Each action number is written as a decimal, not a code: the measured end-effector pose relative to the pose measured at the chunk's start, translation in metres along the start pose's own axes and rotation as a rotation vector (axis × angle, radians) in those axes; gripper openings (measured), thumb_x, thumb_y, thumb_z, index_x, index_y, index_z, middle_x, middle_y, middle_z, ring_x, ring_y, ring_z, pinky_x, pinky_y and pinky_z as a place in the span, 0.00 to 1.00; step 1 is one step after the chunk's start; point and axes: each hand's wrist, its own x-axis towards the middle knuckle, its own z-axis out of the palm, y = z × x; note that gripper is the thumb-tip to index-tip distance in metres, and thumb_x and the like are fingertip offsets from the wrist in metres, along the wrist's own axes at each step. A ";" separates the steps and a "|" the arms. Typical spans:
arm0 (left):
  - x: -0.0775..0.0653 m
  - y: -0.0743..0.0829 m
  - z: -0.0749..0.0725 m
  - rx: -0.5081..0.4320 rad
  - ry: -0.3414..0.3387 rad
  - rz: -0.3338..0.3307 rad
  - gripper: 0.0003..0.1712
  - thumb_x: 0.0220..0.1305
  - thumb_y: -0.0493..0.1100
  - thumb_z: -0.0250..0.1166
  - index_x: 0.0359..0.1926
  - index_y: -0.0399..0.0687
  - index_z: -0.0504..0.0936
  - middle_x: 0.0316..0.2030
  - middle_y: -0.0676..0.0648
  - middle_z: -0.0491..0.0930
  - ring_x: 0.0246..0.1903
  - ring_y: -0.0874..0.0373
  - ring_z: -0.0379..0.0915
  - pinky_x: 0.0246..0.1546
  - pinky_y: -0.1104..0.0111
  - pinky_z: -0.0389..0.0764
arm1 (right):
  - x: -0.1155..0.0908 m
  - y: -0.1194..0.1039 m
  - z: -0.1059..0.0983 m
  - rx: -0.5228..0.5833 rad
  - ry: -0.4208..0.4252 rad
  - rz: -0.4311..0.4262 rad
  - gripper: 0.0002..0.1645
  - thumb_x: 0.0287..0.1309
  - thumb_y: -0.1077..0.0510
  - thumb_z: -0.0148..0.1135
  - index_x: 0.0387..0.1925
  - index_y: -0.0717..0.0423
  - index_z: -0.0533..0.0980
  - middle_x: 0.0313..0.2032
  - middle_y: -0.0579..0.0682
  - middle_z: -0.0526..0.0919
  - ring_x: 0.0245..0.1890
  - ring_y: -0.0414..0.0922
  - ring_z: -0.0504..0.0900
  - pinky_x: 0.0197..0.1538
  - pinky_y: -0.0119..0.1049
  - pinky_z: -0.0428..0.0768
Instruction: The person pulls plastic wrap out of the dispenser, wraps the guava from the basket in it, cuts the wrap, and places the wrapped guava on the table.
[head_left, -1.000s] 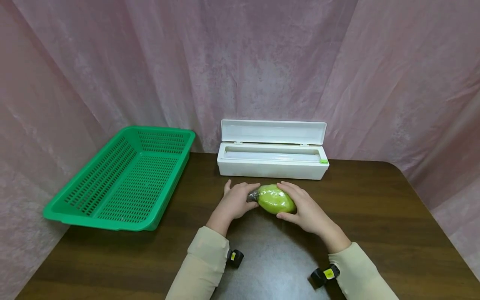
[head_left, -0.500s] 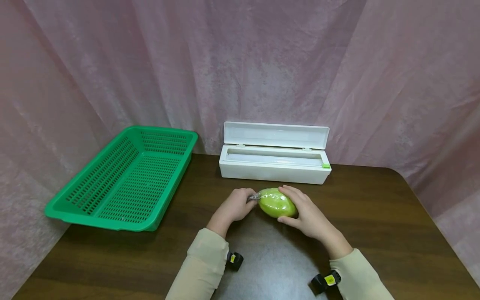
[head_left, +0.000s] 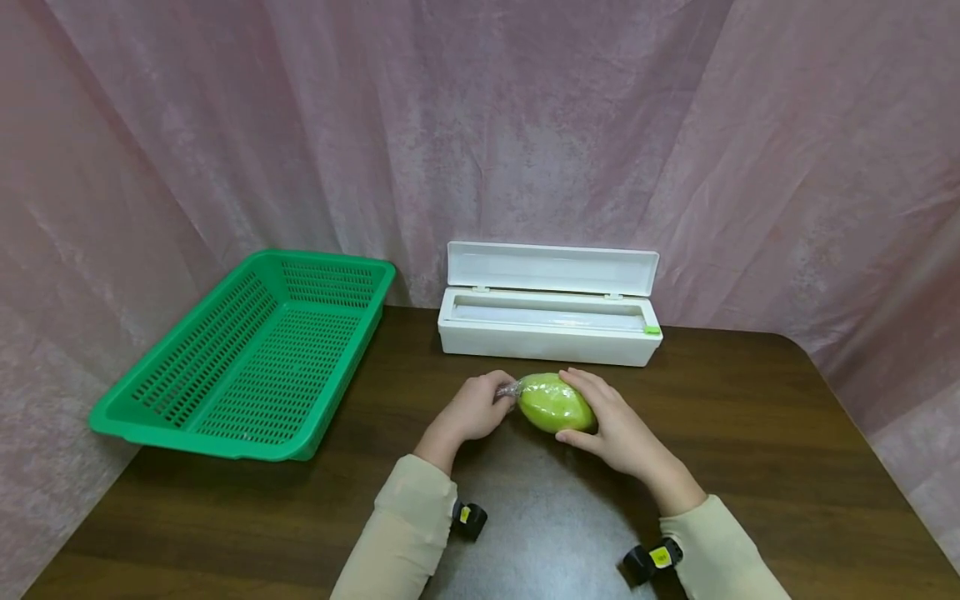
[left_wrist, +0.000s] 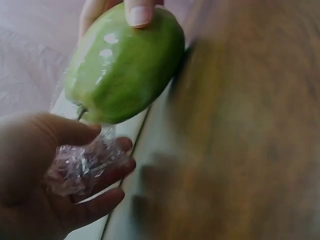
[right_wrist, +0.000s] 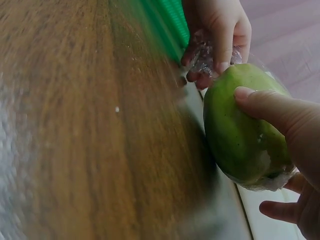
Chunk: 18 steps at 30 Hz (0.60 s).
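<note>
A green papaya (head_left: 555,402), wrapped in shiny cling film, lies sideways between both hands over the table. My right hand (head_left: 618,429) grips its right end, thumb on the near side and fingers on the far side. At the papaya's left end, the loose film (left_wrist: 87,165) is gathered into a crumpled bunch. My left hand (head_left: 474,407) pinches that bunch between thumb and fingers; in the right wrist view the left thumb (right_wrist: 223,55) presses along it. A short dark stem (left_wrist: 81,113) shows through the film in the left wrist view.
A white cling film box (head_left: 546,340) stands behind the hands with its lid up and a pale roll (head_left: 555,316) inside. To the left is a green slotted basket (head_left: 303,442). A pink curtain (head_left: 480,125) hangs along the back of the brown table (head_left: 750,433).
The left fingers, spread a second ago, have closed around the gathered film, which now looks narrower and twisted. The right hand keeps its grip on the papaya. The head view has shifted slightly.
</note>
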 end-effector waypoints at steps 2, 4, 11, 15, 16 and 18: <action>-0.001 -0.001 -0.002 -0.104 -0.017 -0.022 0.20 0.65 0.43 0.58 0.56 0.41 0.74 0.43 0.45 0.80 0.37 0.60 0.74 0.37 0.68 0.77 | 0.000 0.000 0.000 0.003 -0.002 0.003 0.49 0.49 0.48 0.72 0.69 0.48 0.58 0.67 0.54 0.62 0.64 0.56 0.64 0.60 0.57 0.69; -0.001 -0.001 -0.005 -0.217 -0.039 -0.047 0.25 0.64 0.45 0.60 0.60 0.39 0.72 0.45 0.43 0.80 0.39 0.58 0.76 0.39 0.67 0.79 | 0.000 0.001 0.000 0.002 -0.003 0.004 0.49 0.49 0.48 0.72 0.69 0.47 0.58 0.67 0.54 0.62 0.64 0.56 0.64 0.60 0.58 0.69; 0.000 -0.004 -0.009 -0.433 -0.051 -0.177 0.29 0.72 0.56 0.45 0.54 0.38 0.78 0.44 0.42 0.81 0.37 0.58 0.77 0.38 0.64 0.80 | 0.001 0.001 0.000 -0.003 0.002 0.000 0.49 0.49 0.49 0.72 0.69 0.48 0.58 0.67 0.54 0.62 0.65 0.57 0.64 0.60 0.58 0.68; 0.001 -0.007 -0.007 -0.477 -0.027 -0.209 0.29 0.74 0.55 0.42 0.50 0.37 0.80 0.40 0.41 0.81 0.34 0.58 0.76 0.35 0.63 0.81 | 0.000 0.001 0.001 0.000 0.002 0.003 0.49 0.49 0.49 0.72 0.69 0.48 0.58 0.67 0.54 0.62 0.65 0.57 0.63 0.61 0.58 0.68; 0.001 -0.007 -0.006 -0.465 -0.018 -0.204 0.28 0.73 0.55 0.45 0.48 0.37 0.81 0.38 0.42 0.81 0.32 0.59 0.75 0.33 0.64 0.81 | 0.000 0.001 0.001 0.002 0.002 0.003 0.49 0.49 0.49 0.72 0.69 0.48 0.58 0.67 0.54 0.62 0.65 0.57 0.64 0.60 0.58 0.68; 0.001 -0.009 -0.003 -0.442 -0.003 -0.192 0.24 0.71 0.54 0.51 0.46 0.38 0.82 0.34 0.45 0.80 0.30 0.60 0.73 0.31 0.66 0.79 | 0.000 0.001 0.001 0.003 0.001 0.005 0.49 0.49 0.49 0.72 0.69 0.49 0.58 0.67 0.54 0.62 0.64 0.57 0.64 0.60 0.58 0.68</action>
